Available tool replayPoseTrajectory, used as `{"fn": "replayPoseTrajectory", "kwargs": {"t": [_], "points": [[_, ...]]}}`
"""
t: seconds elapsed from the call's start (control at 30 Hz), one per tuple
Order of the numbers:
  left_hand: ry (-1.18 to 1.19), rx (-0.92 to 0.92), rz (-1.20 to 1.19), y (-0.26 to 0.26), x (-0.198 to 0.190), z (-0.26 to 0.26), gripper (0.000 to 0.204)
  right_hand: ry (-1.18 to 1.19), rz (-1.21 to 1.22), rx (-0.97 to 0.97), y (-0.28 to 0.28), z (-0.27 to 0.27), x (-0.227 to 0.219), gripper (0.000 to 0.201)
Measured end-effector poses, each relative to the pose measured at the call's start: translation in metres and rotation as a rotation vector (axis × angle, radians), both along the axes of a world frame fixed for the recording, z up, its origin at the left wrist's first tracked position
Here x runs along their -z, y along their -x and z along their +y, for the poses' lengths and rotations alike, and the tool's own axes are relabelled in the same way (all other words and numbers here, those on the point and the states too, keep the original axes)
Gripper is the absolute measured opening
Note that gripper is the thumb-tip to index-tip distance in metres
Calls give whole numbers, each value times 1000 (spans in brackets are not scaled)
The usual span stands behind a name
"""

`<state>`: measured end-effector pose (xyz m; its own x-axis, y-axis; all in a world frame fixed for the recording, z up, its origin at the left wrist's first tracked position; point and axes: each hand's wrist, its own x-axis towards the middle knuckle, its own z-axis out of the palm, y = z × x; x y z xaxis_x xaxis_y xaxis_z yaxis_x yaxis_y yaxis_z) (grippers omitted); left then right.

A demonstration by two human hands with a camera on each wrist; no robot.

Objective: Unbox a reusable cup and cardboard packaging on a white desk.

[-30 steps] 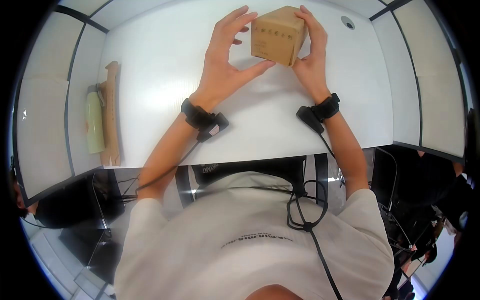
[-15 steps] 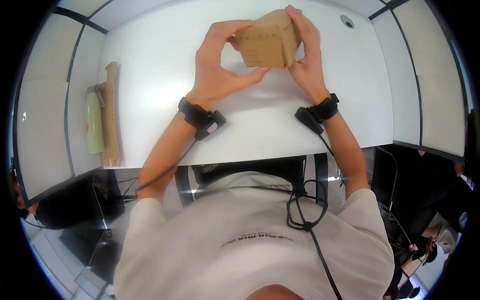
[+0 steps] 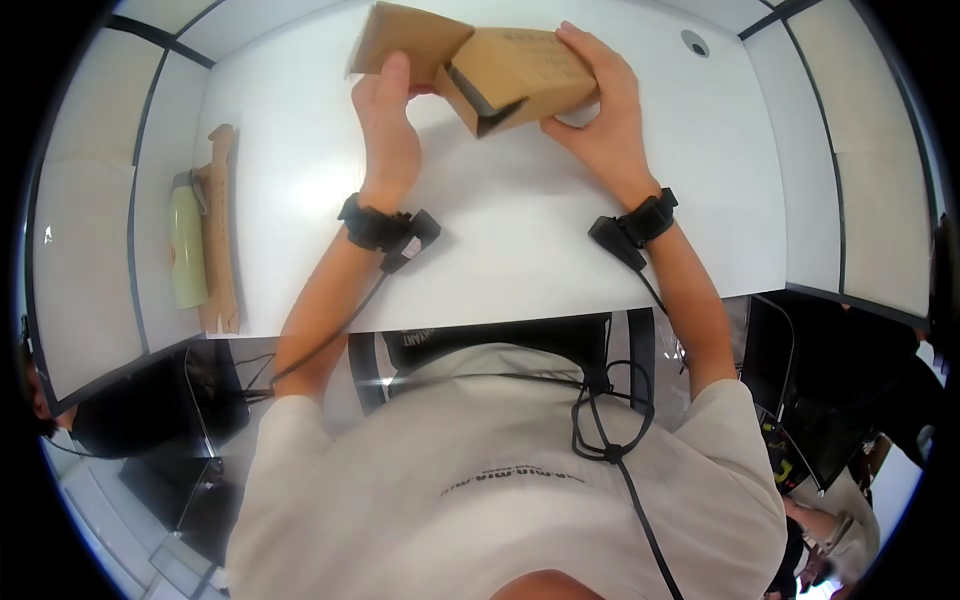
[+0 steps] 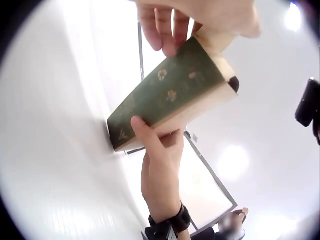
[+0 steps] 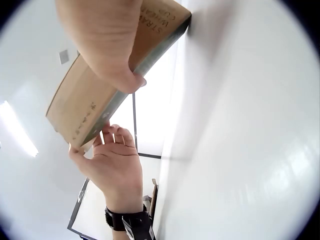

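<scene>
A brown cardboard box [image 3: 535, 72] is held up over the white table, tilted. At its left end a flap [image 3: 405, 35] stands folded out, and a dark opening [image 3: 485, 105] shows beside it. My left hand [image 3: 388, 135] pinches the flap, thumb on the near face and fingers behind. With my right hand [image 3: 612, 130] I grip the other end of the box, fingers over the top and thumb below. The left wrist view shows a green side [image 4: 167, 90] with small flower prints, the right thumb lying along it. The box's contents are hidden.
At the table's left edge a pale green bottle [image 3: 187, 240] lies beside a long brown cardboard strip [image 3: 224, 230]. A round grommet [image 3: 695, 44] sits at the back right. White panels [image 3: 800, 150] enclose the table. Cables run from both wrist cameras.
The box has turned so its end faces left, and that end has come open. My left hand has moved left with the flap; my right hand keeps hold of the box.
</scene>
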<state>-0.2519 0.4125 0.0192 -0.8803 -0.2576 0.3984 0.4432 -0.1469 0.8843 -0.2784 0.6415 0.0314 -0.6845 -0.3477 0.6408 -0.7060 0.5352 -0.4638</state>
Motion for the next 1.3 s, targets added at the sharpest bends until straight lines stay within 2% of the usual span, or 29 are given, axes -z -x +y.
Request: {"fn": "replayPoseTrajectory", "kwargs": {"t": [0.03,0.07,0.1,0.17,0.2,0.3,0.43,0.5,0.57,0.63,0.7,0.73,0.77,0.83,0.9,0.97,1.03,1.1,1.13,1.17,1.23,1.27,1.3], "points": [[-46,-31,-101,2,3,-5,57,-1,0,1,0,0,0,80],[21,69,-73,0,-2,-9,43,19,-58,-31,-1,-1,-1,80],[22,67,-75,1,-5,-9,43,39,-117,-65,-2,-3,-1,81],[-95,193,-282,2,-14,-6,47,52,-123,-76,-4,-4,-2,82],[-137,300,-346,1,-21,-6,43,54,-121,-77,-4,-4,-3,82],[-120,356,-351,-3,-24,2,47,63,-94,-109,-3,-5,-2,84],[-140,304,-340,-10,-32,13,51,71,-101,-54,-3,-6,1,92],[9,413,-274,-10,-31,7,54,66,-20,-18,-5,-9,0,95],[39,423,-191,-10,-27,10,65,44,-11,1,-7,-10,-2,97],[25,466,-20,-15,-27,11,75,63,-23,20,-7,-9,-2,90],[180,411,-22,-21,-34,19,112,79,-37,27,-8,-9,-4,91],[238,326,48,-18,-27,21,117,66,-21,33,-7,-10,-4,91],[238,325,46,-18,-24,20,117,53,-6,37,-7,-10,-3,92],[181,303,-168,-20,-21,17,117,46,-64,5,-12,-12,-6,96],[79,347,-77,-17,-19,14,92,-23,-52,41,-19,-19,-16,102],[31,455,-174,-15,-19,7,93,-32,-22,61,-15,-18,-15,105],[29,458,-197,-17,-22,8,90,-54,-40,114,-13,-13,-11,103],[-134,512,-129,-17,-21,12,80,-53,-27,150,-9,-6,-8,99],[-169,513,-160,-23,-23,9,74,-54,-12,184,-6,-3,-5,95],[-258,600,-200,-21,-25,4,68,-53,-10,187,-3,-1,-3,95],[-271,614,-264,-15,-27,7,59,105,-26,152,1,2,2,85],[-125,568,-242,-16,-27,10,55,111,-47,156,-3,0,-2,72],[20,520,-218,-15,-28,12,52,112,-46,156,-2,1,0,72]]}}
